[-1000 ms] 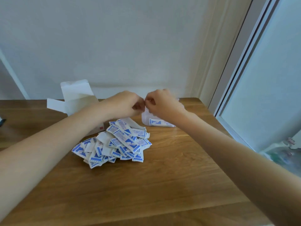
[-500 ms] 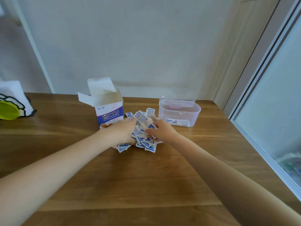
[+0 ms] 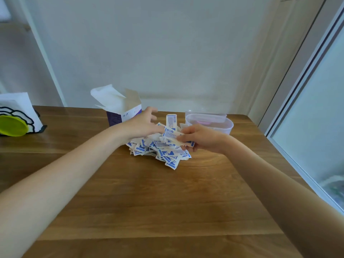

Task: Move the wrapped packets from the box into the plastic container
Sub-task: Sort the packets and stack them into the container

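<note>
Mid-frame on the tabletop (image 3: 167, 202) lies the pile of packets (image 3: 162, 151) — the right hand (image 3: 201, 138) pinches several, the left hand (image 3: 143, 125) rests loose-fingered on it; box (image 3: 121, 110) behind, container (image 3: 210, 123) right.

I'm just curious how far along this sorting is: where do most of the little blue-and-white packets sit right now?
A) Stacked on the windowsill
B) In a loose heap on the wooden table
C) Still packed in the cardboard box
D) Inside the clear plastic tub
B: the packets lie in a loose heap on the table, between the open box and the plastic container.
</note>
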`<state>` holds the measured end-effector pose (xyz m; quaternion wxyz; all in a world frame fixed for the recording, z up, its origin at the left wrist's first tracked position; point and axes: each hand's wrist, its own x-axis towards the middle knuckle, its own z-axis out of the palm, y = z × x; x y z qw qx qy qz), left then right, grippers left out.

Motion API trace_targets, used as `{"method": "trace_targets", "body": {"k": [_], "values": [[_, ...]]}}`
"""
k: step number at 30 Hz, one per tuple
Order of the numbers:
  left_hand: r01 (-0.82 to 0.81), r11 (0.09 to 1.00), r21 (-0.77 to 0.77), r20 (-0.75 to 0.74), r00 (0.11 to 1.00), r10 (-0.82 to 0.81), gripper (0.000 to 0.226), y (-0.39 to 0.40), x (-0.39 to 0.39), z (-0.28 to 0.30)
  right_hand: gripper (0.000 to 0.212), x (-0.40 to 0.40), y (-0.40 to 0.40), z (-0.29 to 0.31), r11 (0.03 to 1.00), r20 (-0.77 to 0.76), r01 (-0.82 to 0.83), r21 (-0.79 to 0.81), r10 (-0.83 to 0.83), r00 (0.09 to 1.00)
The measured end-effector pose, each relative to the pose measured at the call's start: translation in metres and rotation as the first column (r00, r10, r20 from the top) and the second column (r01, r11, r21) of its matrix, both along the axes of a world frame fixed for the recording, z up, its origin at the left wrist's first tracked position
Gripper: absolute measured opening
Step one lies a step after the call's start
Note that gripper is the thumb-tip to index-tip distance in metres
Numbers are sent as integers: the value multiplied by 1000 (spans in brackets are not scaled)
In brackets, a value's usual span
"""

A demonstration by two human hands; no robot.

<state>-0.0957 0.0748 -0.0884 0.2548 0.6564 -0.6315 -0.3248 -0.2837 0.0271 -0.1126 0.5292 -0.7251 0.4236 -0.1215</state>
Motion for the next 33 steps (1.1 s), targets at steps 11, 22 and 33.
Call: {"method": "trace_targets", "body": {"k": [11, 22, 33], "values": [[183, 983, -18, 40, 983, -182, 20, -1, -39, -19, 7, -37, 11, -6, 952, 128, 302, -43, -295, 947], [-93, 996, 10, -163, 982, 93, 19, 2, -32, -32, 14, -50, 15, -3, 937, 371, 281, 205, -340, 864], [37, 999, 14, -152, 988, -34, 19, 6, -45, -31, 9, -13, 19, -9, 778, 449, 622, 86, -588, 673]]}}
